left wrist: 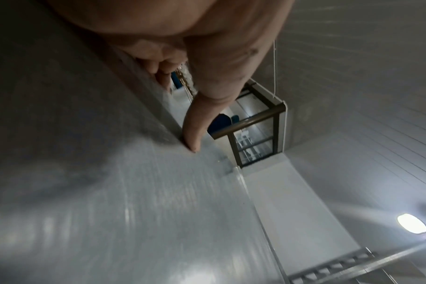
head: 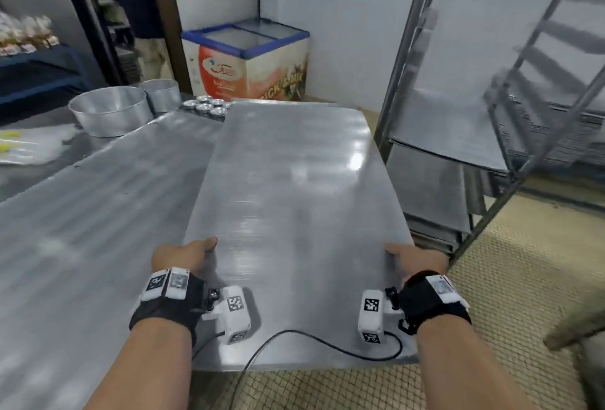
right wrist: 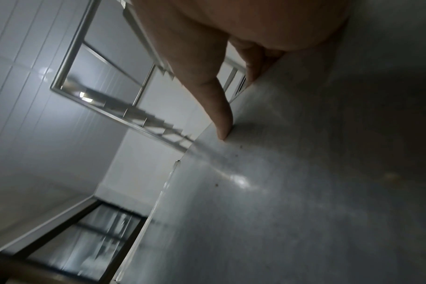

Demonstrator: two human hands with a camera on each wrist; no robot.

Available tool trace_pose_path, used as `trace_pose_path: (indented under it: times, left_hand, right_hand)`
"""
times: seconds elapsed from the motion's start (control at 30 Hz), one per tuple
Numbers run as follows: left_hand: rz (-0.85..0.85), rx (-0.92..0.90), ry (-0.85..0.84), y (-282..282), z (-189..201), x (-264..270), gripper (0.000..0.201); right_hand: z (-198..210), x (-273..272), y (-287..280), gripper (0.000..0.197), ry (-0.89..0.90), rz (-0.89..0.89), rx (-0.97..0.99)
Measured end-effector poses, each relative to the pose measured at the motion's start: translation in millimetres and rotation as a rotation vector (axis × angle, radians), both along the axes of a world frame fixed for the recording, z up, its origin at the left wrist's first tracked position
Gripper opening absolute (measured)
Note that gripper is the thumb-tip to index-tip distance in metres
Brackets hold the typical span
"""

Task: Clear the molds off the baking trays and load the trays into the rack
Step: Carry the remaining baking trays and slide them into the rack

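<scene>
A large flat metal baking tray [head: 288, 200] with a bare top is held out in front of me, off the table. My left hand [head: 185, 254] grips its left edge near the front, thumb on top [left wrist: 195, 134] and fingers curled underneath. My right hand [head: 415, 257] grips the right edge the same way, thumb [right wrist: 223, 123] pressed on the tray surface [right wrist: 304, 192]. The steel rack [head: 491, 115] stands to the right, with trays lying on its lower rails. Several small round molds [head: 206, 106] sit on the table beyond the tray's far left corner.
The steel table [head: 82, 229] runs along my left. Two round metal pans [head: 109, 110] stand at its far end, with plastic bags [head: 29, 148] beside them. A chest freezer [head: 248, 59] stands against the back wall. A person [head: 137, 10] stands in the doorway.
</scene>
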State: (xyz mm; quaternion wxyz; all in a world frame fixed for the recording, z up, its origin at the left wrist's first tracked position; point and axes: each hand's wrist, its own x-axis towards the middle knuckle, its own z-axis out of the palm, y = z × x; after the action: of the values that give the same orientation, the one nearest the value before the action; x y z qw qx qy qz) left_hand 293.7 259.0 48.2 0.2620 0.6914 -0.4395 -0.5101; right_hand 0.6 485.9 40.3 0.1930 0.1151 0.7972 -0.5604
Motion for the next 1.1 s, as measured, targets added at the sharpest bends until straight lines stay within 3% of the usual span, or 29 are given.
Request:
trace_pose_path:
  times: [0.07, 0.27, 0.47, 0.63, 0.9, 1.1]
  left_hand:
    - [-0.037, -0.006, 0.021, -2, 2, -6, 0.043]
    - [-0.184, -0.051, 0.018, -3, 11, -24, 0.064]
    - [-0.325, -0.069, 0.045, 12, 15, -57, 0.046]
    - [-0.42, -0.062, 0.025, 30, 16, -94, 0.035]
    - [-0.493, -0.077, 0.022, 71, 19, -167, 0.04]
    - [-0.449, -0.075, 0.015, 101, 20, -218, 0.056]
  right_hand:
    - [1, 11, 16, 0.04, 0.003, -0.088, -0.004]
    - [-5, 42, 56, 0.055, -0.059, -0.285, -0.05]
    - [1, 47, 95, 0.04, -0.082, -0.378, -0.058]
    - [0, 31, 124, 0.051, -0.058, -0.49, -0.031]
    - [-15, -31, 180, 0.061, -0.073, -0.552, -0.046]
    - [12, -70, 201, 0.047, -0.07, -0.55, -0.042]
